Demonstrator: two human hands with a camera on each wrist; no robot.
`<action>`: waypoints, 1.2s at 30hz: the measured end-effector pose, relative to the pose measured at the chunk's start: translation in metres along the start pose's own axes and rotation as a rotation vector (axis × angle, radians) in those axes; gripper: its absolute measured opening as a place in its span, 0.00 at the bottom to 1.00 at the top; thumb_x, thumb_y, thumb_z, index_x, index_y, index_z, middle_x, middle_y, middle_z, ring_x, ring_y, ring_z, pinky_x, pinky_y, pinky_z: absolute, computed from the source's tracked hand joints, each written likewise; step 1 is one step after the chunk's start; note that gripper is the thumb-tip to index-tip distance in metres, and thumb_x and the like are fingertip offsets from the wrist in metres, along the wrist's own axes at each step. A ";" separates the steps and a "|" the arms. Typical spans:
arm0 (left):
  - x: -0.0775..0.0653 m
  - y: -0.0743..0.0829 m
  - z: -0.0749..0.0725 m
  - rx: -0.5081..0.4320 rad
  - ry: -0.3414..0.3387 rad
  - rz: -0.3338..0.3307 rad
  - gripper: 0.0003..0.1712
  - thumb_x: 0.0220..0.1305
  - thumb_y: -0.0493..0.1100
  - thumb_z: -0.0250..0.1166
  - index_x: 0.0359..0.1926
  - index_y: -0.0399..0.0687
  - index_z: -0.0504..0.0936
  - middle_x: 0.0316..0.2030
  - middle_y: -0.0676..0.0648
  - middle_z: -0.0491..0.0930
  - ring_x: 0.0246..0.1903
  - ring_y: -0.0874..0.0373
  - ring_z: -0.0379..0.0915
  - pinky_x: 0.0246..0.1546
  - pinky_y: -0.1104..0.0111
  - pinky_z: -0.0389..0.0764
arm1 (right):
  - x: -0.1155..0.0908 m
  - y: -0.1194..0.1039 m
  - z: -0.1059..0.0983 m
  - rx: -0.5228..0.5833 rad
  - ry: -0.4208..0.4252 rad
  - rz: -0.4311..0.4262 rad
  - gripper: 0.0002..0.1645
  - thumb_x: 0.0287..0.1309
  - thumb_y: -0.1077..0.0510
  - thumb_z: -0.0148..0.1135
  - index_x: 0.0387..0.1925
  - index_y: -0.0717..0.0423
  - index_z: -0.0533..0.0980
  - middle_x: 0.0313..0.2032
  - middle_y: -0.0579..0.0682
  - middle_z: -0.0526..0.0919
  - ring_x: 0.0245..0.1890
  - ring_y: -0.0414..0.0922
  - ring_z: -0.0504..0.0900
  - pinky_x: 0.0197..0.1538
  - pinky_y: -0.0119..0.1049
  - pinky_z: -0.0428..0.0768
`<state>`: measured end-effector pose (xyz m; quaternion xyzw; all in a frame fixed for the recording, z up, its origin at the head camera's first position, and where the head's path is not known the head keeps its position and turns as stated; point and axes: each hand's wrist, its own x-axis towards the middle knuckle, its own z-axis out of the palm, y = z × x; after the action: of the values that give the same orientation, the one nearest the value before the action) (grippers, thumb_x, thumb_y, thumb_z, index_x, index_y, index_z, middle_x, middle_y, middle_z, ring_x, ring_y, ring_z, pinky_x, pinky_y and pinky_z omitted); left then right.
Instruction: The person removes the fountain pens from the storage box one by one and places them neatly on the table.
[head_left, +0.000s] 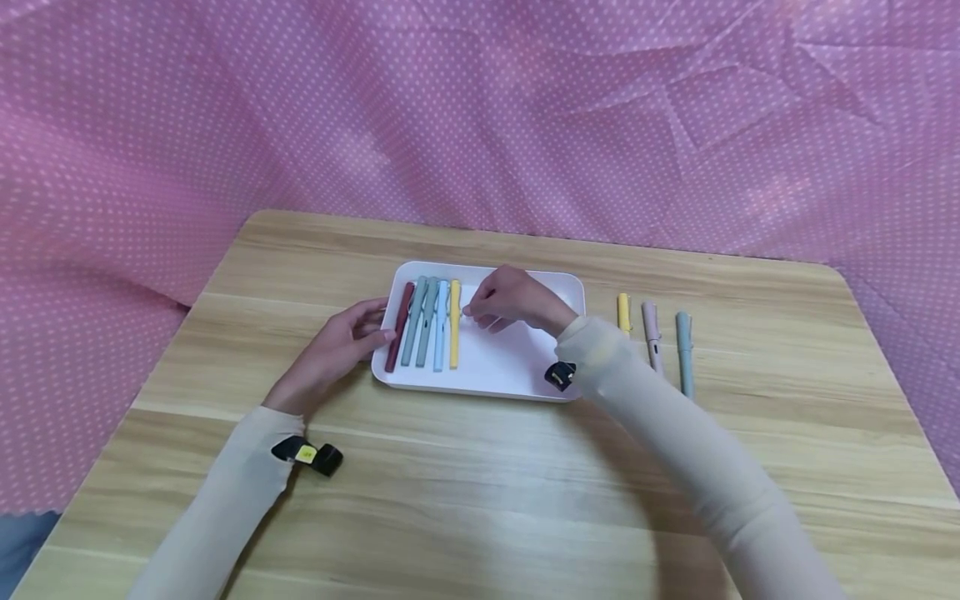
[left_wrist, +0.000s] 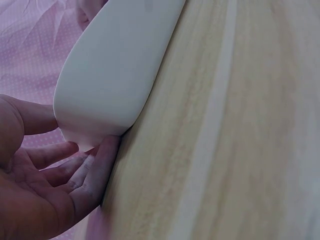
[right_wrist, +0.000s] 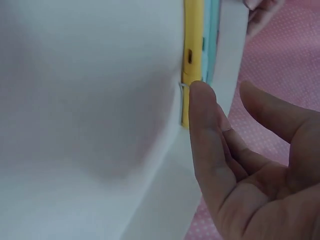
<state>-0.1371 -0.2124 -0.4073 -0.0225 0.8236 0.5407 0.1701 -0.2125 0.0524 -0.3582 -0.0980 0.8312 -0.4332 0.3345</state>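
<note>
The right sleeve (head_left: 690, 450) — cut by the head view's bottom edge — hides part of the mauve pen (head_left: 652, 332).

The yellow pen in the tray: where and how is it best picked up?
I'd pinch the yellow pen across its middle from above, just nearer the person than its clip, which sticks out sideways. It lies flat, long and slim, with bare white tray to its right but only a narrow gap to the light blue pen.
</note>
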 end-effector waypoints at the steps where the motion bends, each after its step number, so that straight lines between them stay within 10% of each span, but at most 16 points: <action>1: 0.000 0.000 0.000 0.000 0.000 -0.001 0.36 0.66 0.46 0.61 0.71 0.51 0.57 0.59 0.44 0.69 0.59 0.50 0.65 0.62 0.57 0.66 | 0.002 0.000 0.002 -0.010 0.003 0.011 0.12 0.59 0.59 0.64 0.39 0.66 0.80 0.37 0.58 0.83 0.36 0.49 0.82 0.39 0.37 0.83; 24: 0.000 -0.008 0.001 -0.014 -0.005 0.062 0.36 0.66 0.46 0.60 0.71 0.49 0.56 0.60 0.42 0.68 0.60 0.48 0.65 0.62 0.56 0.66 | 0.023 0.002 0.036 -0.229 0.160 0.119 0.17 0.48 0.46 0.72 0.27 0.57 0.82 0.21 0.51 0.84 0.21 0.43 0.83 0.27 0.30 0.80; 36: 0.000 -0.009 0.002 -0.005 0.000 0.054 0.37 0.66 0.46 0.61 0.71 0.51 0.57 0.60 0.43 0.69 0.59 0.49 0.65 0.61 0.57 0.67 | 0.025 0.009 0.041 -0.073 0.179 0.126 0.13 0.51 0.53 0.71 0.27 0.60 0.82 0.21 0.52 0.84 0.21 0.44 0.84 0.27 0.32 0.82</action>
<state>-0.1350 -0.2144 -0.4159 -0.0007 0.8224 0.5473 0.1553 -0.2039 0.0197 -0.3928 -0.0184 0.8775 -0.3877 0.2818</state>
